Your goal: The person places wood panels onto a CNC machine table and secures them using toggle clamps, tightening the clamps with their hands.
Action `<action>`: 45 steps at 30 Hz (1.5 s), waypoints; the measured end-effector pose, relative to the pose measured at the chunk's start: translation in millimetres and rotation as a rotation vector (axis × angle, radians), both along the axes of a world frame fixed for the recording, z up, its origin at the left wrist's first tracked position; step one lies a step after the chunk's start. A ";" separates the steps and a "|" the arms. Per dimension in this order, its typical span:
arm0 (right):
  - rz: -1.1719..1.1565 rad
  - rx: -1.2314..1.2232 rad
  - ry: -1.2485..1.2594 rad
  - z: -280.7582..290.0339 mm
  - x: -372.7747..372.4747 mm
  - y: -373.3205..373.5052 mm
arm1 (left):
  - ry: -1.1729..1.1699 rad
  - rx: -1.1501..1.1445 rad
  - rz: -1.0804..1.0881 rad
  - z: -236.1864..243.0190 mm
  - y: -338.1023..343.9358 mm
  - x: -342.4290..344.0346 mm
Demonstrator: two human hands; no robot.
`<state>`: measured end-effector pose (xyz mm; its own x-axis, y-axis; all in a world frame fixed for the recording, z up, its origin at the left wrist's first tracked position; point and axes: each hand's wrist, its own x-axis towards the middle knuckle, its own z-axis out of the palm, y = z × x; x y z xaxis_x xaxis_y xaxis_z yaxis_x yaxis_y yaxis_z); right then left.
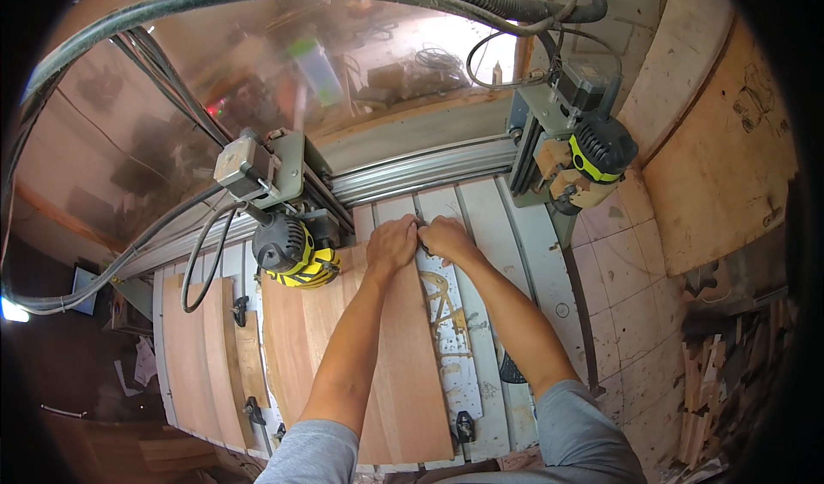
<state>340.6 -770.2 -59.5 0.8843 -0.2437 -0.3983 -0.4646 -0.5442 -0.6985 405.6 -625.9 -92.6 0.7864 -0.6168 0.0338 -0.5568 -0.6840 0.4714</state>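
A reddish wooden board (403, 372) lies flat on the pale slotted surface (489, 218) of a router machine, running from the person's body up to the two hands. The left hand (391, 245) rests curled on the board's far end; the right hand (446, 238), just beside it, closes its grip on a small dark clamp (421, 237) at that edge. Left of the hands hangs a black-and-yellow router (292, 251); up to their right sits a second router (592, 154).
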 end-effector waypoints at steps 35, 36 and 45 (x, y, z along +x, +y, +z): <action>0.447 -0.544 -0.511 -29.8 -16.2 -9.2 | -0.036 0.015 -0.003 5.3 -5.9 -3.3; 0.365 -0.513 -0.477 -29.6 -16.7 -2.6 | -0.038 -0.002 -0.003 2.3 -5.0 -2.5; 0.344 -0.626 -0.628 -39.9 -13.7 -3.2 | -0.088 -0.052 0.000 -7.1 -2.0 0.1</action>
<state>327.0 -773.4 -99.4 0.9554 0.0622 0.2888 0.1524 -0.9412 -0.3014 405.7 -627.9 -99.6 0.7793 -0.6121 0.1343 -0.5971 -0.6601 0.4558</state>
